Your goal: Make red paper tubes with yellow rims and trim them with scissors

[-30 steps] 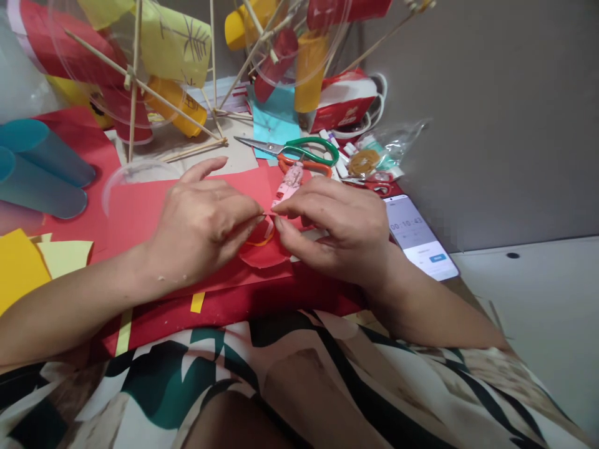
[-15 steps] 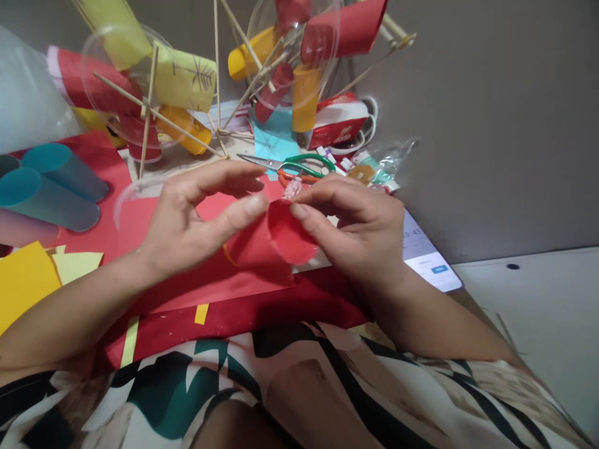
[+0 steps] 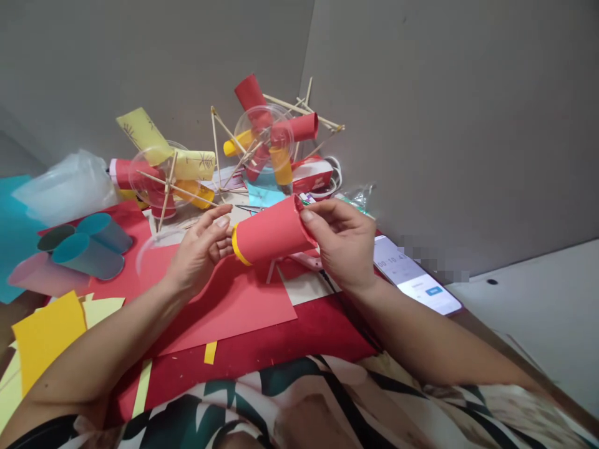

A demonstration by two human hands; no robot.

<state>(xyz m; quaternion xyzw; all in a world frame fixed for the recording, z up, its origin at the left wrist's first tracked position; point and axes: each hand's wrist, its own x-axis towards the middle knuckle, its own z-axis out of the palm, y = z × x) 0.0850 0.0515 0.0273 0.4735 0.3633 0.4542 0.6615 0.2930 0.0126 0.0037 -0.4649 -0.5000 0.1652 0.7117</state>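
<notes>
A red paper-covered cup (image 3: 274, 232) lies tilted on its side in the air, a yellow band (image 3: 239, 245) round its left end. My right hand (image 3: 344, 240) pinches the rim at its right end between thumb and fingers. Close by the banded end is my left hand (image 3: 203, 246), its fingers loosely bent and apart; whether the fingertips touch the cup I cannot tell. Below both hands lies a red paper sheet (image 3: 234, 305). Scissors (image 3: 250, 207) show partly behind the cup.
Two stick-framed wheels with coloured paper cups (image 3: 178, 165) (image 3: 281, 131) stand at the back. Blue and pink cups (image 3: 88, 255) stand at left, near yellow paper (image 3: 49, 337). A phone (image 3: 416, 274) lies at right, beneath the wall.
The cup has turned from its open end facing me to its side. My left hand has drawn back to the banded end. The view has pulled back, showing more wall.
</notes>
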